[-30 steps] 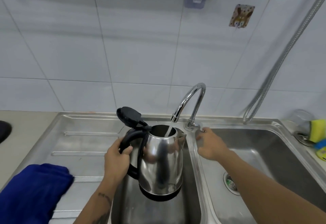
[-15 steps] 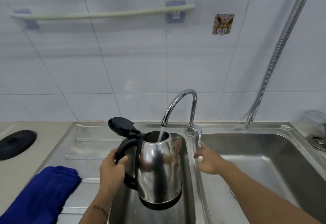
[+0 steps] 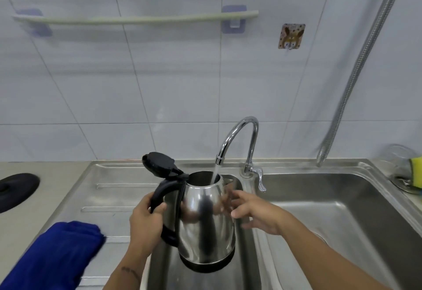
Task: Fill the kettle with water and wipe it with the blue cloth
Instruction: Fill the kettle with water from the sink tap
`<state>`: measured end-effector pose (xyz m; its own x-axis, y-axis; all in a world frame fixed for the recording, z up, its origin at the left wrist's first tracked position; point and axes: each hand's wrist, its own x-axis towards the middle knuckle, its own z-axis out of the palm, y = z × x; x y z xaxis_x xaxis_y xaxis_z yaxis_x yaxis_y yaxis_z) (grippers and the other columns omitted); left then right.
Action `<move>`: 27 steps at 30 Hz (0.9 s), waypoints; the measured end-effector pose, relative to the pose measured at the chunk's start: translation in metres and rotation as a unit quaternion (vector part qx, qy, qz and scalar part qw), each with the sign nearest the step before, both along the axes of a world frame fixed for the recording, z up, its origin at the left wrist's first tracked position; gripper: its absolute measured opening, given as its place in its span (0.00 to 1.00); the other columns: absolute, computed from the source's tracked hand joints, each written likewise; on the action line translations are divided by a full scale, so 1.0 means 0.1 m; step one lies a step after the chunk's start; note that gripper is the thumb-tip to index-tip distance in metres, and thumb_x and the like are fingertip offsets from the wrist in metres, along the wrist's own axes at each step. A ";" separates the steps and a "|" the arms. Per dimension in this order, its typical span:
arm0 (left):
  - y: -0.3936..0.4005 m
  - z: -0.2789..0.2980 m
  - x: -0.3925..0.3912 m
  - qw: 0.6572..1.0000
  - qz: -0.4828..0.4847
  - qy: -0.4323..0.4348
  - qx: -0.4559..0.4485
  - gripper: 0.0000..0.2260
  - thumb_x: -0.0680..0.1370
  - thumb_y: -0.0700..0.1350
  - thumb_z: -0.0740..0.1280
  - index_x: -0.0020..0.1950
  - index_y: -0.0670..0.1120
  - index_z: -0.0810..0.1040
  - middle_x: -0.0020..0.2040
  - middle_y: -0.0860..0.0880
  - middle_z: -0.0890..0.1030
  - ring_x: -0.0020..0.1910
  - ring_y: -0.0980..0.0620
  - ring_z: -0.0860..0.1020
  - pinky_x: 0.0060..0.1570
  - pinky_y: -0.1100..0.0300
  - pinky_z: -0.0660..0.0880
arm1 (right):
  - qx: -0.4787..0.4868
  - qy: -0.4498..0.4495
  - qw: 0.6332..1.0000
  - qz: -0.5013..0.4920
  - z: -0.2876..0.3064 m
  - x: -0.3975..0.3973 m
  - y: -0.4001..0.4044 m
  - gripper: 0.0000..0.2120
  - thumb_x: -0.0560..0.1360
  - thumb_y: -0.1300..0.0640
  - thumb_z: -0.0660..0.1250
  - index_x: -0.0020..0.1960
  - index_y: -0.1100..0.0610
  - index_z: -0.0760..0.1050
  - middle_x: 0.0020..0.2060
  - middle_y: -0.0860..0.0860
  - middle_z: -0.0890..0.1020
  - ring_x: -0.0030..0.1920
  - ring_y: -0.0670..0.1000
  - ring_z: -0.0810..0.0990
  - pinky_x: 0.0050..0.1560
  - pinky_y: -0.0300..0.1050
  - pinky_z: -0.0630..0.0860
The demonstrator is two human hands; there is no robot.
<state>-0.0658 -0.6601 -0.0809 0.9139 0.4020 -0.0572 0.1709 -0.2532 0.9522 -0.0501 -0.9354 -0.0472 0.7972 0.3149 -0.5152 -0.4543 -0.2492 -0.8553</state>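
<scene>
A steel kettle (image 3: pixel 205 219) with a black handle hangs over the small left sink basin, its black lid (image 3: pixel 158 164) flipped open. My left hand (image 3: pixel 145 223) is closed around the handle. Water runs from the chrome tap (image 3: pixel 239 134) into the kettle's mouth. My right hand (image 3: pixel 253 213) hovers open beside the kettle's right side, fingers spread, below the tap lever (image 3: pixel 259 179). A blue cloth (image 3: pixel 54 255) lies bunched on the draining board at lower left.
A large steel basin (image 3: pixel 338 221) lies to the right, with a yellow-green sponge (image 3: pixel 416 171) and a glass jar at its far corner. A black kettle base (image 3: pixel 16 190) sits on the counter at left. A flexible metal hose (image 3: pixel 356 68) hangs down the tiled wall.
My right hand left the tap lever and moved left and down, toward the kettle's body. The kettle stays under the running water. The camera tilted upward.
</scene>
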 end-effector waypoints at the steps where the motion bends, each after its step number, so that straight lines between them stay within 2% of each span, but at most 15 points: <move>1: 0.02 0.00 0.03 1.000 -0.006 -0.006 -0.007 0.10 0.78 0.36 0.67 0.55 0.48 0.81 0.47 0.51 0.84 0.51 0.49 0.80 0.53 0.53 0.73 | 0.014 0.003 1.000 -0.007 -0.01 -0.01 0.04 0.30 0.63 0.60 0.70 0.64 0.44 0.75 0.60 0.48 0.83 0.65 0.53 0.77 0.60 0.56 0.69; 5: 0.06 -0.01 0.10 0.999 -0.040 -0.009 -0.033 0.11 0.77 0.36 0.67 0.54 0.50 0.81 0.48 0.53 0.84 0.51 0.52 0.81 0.54 0.54 0.74 | 0.037 -0.004 0.998 -0.054 -0.13 -0.08 0.19 0.38 0.61 0.56 0.78 0.68 0.39 0.70 0.59 0.45 0.83 0.65 0.53 0.77 0.68 0.64 0.67; 7: 0.06 -0.01 0.12 0.998 -0.053 -0.008 -0.034 0.12 0.77 0.36 0.67 0.55 0.51 0.81 0.48 0.53 0.84 0.52 0.52 0.81 0.56 0.53 0.75 | 0.037 -0.026 0.995 -0.086 -0.23 -0.13 0.29 0.36 0.60 0.56 0.79 0.65 0.42 0.71 0.54 0.45 0.85 0.63 0.54 0.79 0.69 0.66 0.68; 9: 0.06 -0.02 0.12 0.998 -0.058 -0.010 -0.037 0.12 0.77 0.36 0.67 0.55 0.51 0.81 0.48 0.53 0.85 0.53 0.51 0.81 0.57 0.52 0.75 | 0.037 -0.057 0.991 -0.116 -0.29 -0.19 0.35 0.36 0.61 0.59 0.78 0.67 0.48 0.71 0.50 0.46 0.85 0.61 0.55 0.81 0.68 0.62 0.72; 11: 0.07 -0.04 0.12 0.997 -0.061 -0.010 -0.044 0.12 0.77 0.36 0.68 0.55 0.51 0.81 0.47 0.53 0.85 0.53 0.50 0.81 0.59 0.51 0.76 | 0.036 -0.080 0.987 -0.134 -0.32 -0.24 0.37 0.41 0.60 0.59 0.79 0.70 0.48 0.68 0.54 0.50 0.83 0.60 0.54 0.81 0.65 0.55 0.76; 13: 0.08 -0.04 0.10 0.996 -0.066 -0.009 -0.052 0.12 0.77 0.37 0.68 0.54 0.53 0.81 0.47 0.54 0.85 0.52 0.50 0.82 0.59 0.50 0.76 | 0.047 -0.090 0.985 -0.138 -0.33 -0.28 0.38 0.43 0.59 0.58 0.79 0.70 0.45 0.67 0.58 0.54 0.80 0.59 0.52 0.81 0.57 0.46 0.79; 15: 0.10 -0.04 0.08 0.996 -0.075 -0.010 -0.057 0.12 0.77 0.37 0.68 0.54 0.54 0.82 0.47 0.54 0.85 0.52 0.52 0.82 0.59 0.50 0.77 | 0.054 -0.092 0.985 -0.138 -0.30 -0.33 0.40 0.39 0.60 0.60 0.78 0.67 0.45 0.69 0.55 0.52 0.81 0.55 0.50 0.83 0.48 0.41 0.77; 20: 0.15 0.00 0.02 0.995 -0.076 -0.021 -0.066 0.13 0.77 0.36 0.68 0.52 0.55 0.82 0.46 0.54 0.86 0.52 0.52 0.82 0.58 0.53 0.76 | 0.031 -0.109 0.986 -0.123 -0.25 -0.43 0.44 0.28 0.62 0.64 0.77 0.59 0.54 0.73 0.38 0.45 0.84 0.45 0.45 0.86 0.46 0.39 0.76; 23: 0.18 0.03 -0.01 0.995 -0.067 -0.019 -0.078 0.12 0.77 0.36 0.69 0.52 0.54 0.82 0.46 0.54 0.86 0.52 0.52 0.82 0.57 0.54 0.76 | 0.025 -0.104 0.987 -0.117 -0.22 -0.44 0.46 0.21 0.66 0.66 0.77 0.55 0.55 0.73 0.38 0.45 0.83 0.41 0.42 0.85 0.41 0.35 0.75; 27: 0.18 0.07 -0.05 0.994 -0.057 -0.018 -0.096 0.12 0.77 0.35 0.69 0.54 0.52 0.82 0.47 0.53 0.86 0.51 0.53 0.82 0.55 0.57 0.76 | 0.033 -0.093 0.988 -0.121 -0.18 -0.41 0.49 0.22 0.61 0.62 0.77 0.51 0.58 0.72 0.39 0.49 0.81 0.35 0.42 0.82 0.33 0.31 0.73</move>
<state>-0.0708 -0.6419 -0.0743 0.9556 0.2808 -0.0897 0.1168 -0.0814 0.9898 -0.0915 -0.8868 -0.0648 0.9319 0.1322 -0.3378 -0.3275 -0.0938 -0.9402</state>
